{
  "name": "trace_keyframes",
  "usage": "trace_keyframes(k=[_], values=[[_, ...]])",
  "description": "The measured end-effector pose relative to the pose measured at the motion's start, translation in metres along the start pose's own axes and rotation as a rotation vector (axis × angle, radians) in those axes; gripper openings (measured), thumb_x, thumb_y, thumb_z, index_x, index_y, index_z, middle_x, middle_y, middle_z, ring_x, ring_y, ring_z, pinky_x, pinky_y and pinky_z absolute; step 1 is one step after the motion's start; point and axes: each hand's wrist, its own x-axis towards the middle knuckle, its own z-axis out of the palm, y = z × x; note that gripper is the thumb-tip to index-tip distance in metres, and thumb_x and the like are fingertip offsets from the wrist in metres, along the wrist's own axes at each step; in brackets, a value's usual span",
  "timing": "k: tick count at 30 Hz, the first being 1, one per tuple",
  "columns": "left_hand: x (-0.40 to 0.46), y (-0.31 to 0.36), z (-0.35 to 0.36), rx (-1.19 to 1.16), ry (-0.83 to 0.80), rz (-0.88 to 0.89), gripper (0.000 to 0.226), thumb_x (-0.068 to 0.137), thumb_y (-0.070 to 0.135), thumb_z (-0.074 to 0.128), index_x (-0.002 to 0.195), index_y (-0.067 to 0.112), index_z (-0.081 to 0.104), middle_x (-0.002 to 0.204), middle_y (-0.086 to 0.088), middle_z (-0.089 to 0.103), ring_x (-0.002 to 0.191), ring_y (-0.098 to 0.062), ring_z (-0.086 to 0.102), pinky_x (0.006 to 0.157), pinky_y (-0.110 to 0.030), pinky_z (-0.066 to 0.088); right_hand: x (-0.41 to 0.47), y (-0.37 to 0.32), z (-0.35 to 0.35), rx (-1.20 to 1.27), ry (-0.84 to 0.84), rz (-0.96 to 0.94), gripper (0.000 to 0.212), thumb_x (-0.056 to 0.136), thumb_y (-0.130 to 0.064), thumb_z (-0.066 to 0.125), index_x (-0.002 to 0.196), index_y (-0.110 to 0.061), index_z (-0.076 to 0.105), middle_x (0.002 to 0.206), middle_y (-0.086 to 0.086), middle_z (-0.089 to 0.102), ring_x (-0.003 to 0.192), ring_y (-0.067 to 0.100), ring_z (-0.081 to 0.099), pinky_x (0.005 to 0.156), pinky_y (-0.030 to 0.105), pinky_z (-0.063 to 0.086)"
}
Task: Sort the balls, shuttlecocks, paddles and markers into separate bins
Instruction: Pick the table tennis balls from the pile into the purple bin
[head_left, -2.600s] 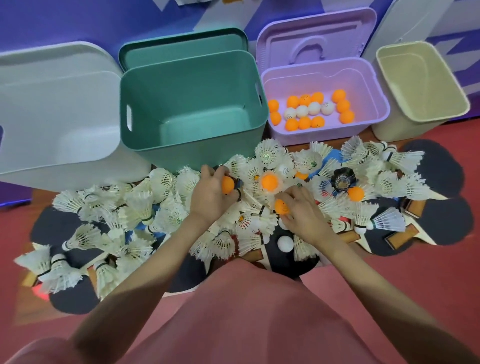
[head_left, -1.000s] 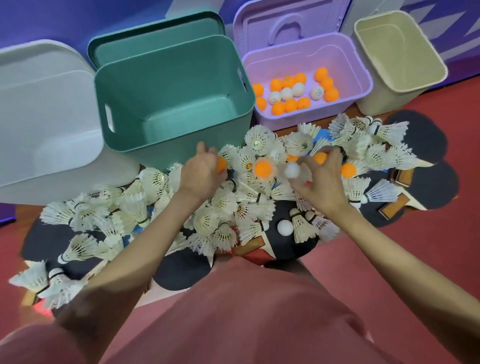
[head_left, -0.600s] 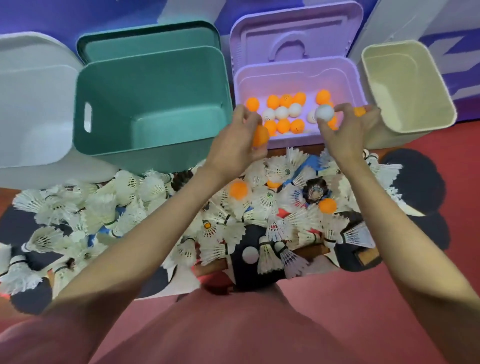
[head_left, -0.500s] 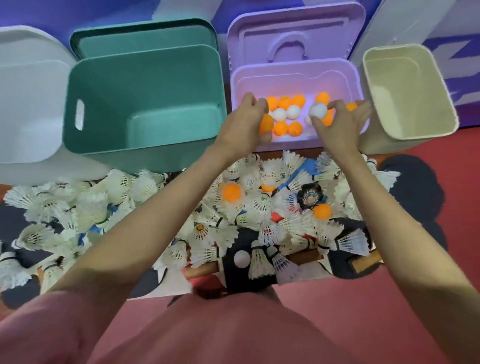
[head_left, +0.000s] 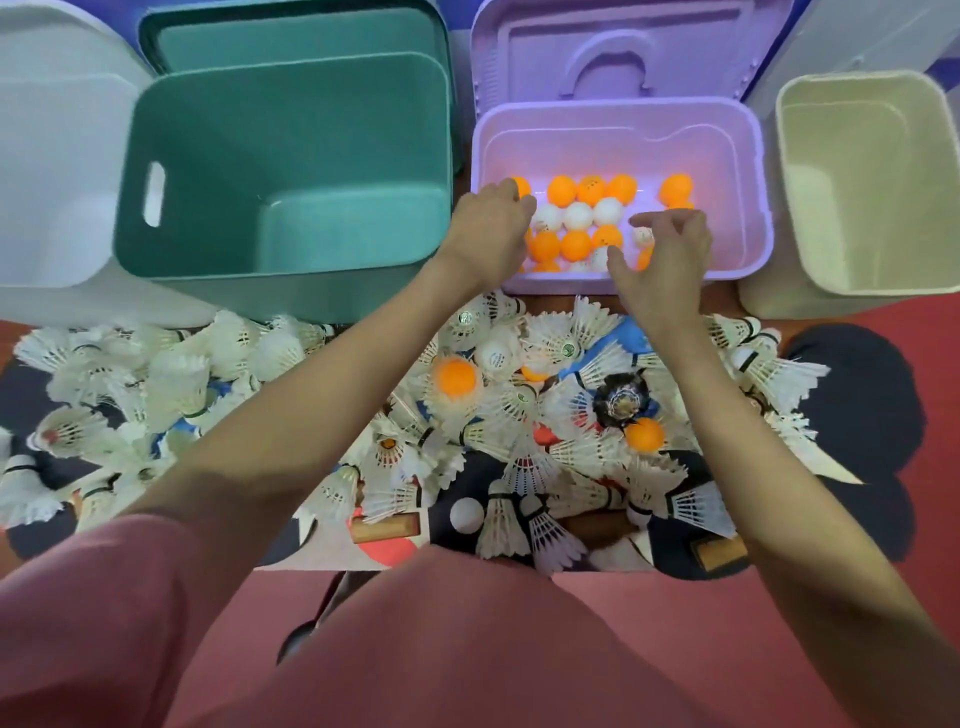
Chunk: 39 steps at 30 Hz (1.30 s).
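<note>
A white bin is standing at the far left, touching a green bin whose lid is leaning up behind it. In front of both, white shuttlecocks are lying in a loose heap over dark paddles that are poking out at the edges of the pile, one showing a wooden handle. The left hand is hanging over the near left corner of the purple bin, its fingers curling downward and hiding whatever may be under them, so I cannot tell whether it is gripping a ball. Orange and white balls are sitting in rows on the floor of that bin, and its lid is standing open behind. The right hand is hovering over the near edge of the same bin, thumb and fingers spread apart and loosely bent, gripping nothing. Below the hands, an orange ball and a white ball are resting on the shuttlecocks, another orange ball is lying beside a black shuttlecock, and a second white ball is lying on a paddle. A cream bin is standing at the far right, just beside the purple one
</note>
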Motion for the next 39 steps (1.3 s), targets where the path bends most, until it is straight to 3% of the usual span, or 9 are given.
trace_keyframes(k=[2, 3, 7, 9, 14, 23, 31, 36, 39], values=[[-0.02, 0.001, 0.0, -0.136, 0.147, 0.08, 0.031, 0.083, 0.008, 0.046, 0.112, 0.0, 0.057, 0.107, -0.02, 0.056, 0.093, -0.039, 0.056, 0.072, -0.045, 0.046, -0.024, -0.016, -0.002, 0.102, 0.094, -0.161, 0.027, 0.085, -0.023, 0.06, 0.107, -0.007, 0.061, 0.109, 0.017, 0.05, 0.105, 0.028, 0.048, 0.091, 0.035, 0.038], [-0.034, 0.002, 0.0, -0.197, 0.213, 0.118, 0.032, 0.083, 0.008, 0.047, 0.112, 0.001, 0.058, 0.105, -0.019, 0.058, 0.092, -0.037, 0.057, 0.072, -0.045, 0.047, -0.036, -0.022, -0.001, 0.138, 0.055, -0.232, 0.024, 0.086, -0.019, 0.059, 0.106, -0.006, 0.061, 0.107, 0.016, 0.051, 0.103, 0.026, 0.049, 0.089, 0.032, 0.038], [-0.102, 0.009, 0.006, -0.351, 0.308, 0.182, 0.024, 0.088, 0.009, 0.05, 0.11, 0.003, 0.059, 0.1, -0.013, 0.059, 0.089, -0.031, 0.057, 0.072, -0.039, 0.046, -0.072, -0.035, 0.017, 0.117, -0.482, -0.394, 0.031, 0.086, -0.03, 0.054, 0.109, -0.01, 0.063, 0.102, 0.008, 0.053, 0.101, 0.024, 0.05, 0.082, 0.035, 0.043], [-0.134, 0.003, 0.015, -0.361, 0.323, 0.118, 0.021, 0.087, 0.006, 0.052, 0.106, 0.002, 0.06, 0.098, -0.013, 0.061, 0.087, -0.03, 0.058, 0.07, -0.038, 0.047, -0.08, -0.038, 0.027, -0.002, -0.612, -0.431, 0.036, 0.087, -0.032, 0.058, 0.116, -0.012, 0.062, 0.105, 0.006, 0.052, 0.104, 0.024, 0.048, 0.088, 0.035, 0.041], [-0.178, -0.018, 0.035, -0.364, 0.232, -0.049, 0.023, 0.084, 0.003, 0.057, 0.106, 0.001, 0.061, 0.097, -0.013, 0.063, 0.088, -0.032, 0.059, 0.071, -0.042, 0.052, -0.078, -0.054, 0.032, -0.208, -0.595, -0.476, 0.045, 0.085, -0.032, 0.066, 0.127, -0.018, 0.057, 0.113, 0.005, 0.05, 0.111, 0.024, 0.041, 0.097, 0.036, 0.032], [-0.18, -0.02, 0.047, -0.239, 0.137, -0.094, 0.026, 0.074, 0.014, 0.077, 0.099, 0.012, 0.072, 0.104, -0.014, 0.06, 0.094, -0.033, 0.055, 0.079, -0.04, 0.047, -0.07, -0.068, 0.042, -0.314, -0.602, -0.498, 0.037, 0.079, -0.021, 0.072, 0.114, -0.013, 0.064, 0.114, 0.009, 0.049, 0.111, 0.027, 0.041, 0.096, 0.035, 0.03], [-0.169, -0.005, 0.057, -0.127, 0.042, -0.15, 0.026, 0.078, 0.019, 0.071, 0.103, 0.012, 0.07, 0.123, -0.016, 0.05, 0.112, -0.035, 0.048, 0.091, -0.047, 0.038, -0.078, -0.057, 0.015, 0.092, -0.448, -0.286, 0.035, 0.07, -0.02, 0.076, 0.097, -0.009, 0.057, 0.099, 0.009, 0.054, 0.094, 0.024, 0.052, 0.079, 0.037, 0.044], [-0.167, 0.004, 0.061, -0.094, 0.026, -0.2, 0.02, 0.069, 0.017, 0.079, 0.084, 0.008, 0.069, 0.113, -0.017, 0.055, 0.102, -0.036, 0.053, 0.08, -0.043, 0.043, -0.11, -0.052, -0.014, 0.257, -0.367, -0.067, 0.043, 0.073, -0.02, 0.076, 0.103, -0.011, 0.046, 0.091, -0.01, 0.054, 0.077, 0.004, 0.052, 0.064, 0.015, 0.042], [-0.166, 0.009, 0.064, -0.078, 0.027, -0.224, 0.021, 0.07, 0.018, 0.078, 0.083, 0.006, 0.068, 0.113, -0.018, 0.055, 0.102, -0.037, 0.053, 0.08, -0.042, 0.042, -0.131, -0.045, -0.015, 0.282, -0.375, -0.046, 0.05, 0.075, -0.021, 0.073, 0.115, -0.019, 0.043, 0.095, -0.006, 0.048, 0.08, 0.007, 0.053, 0.064, 0.02, 0.046]])
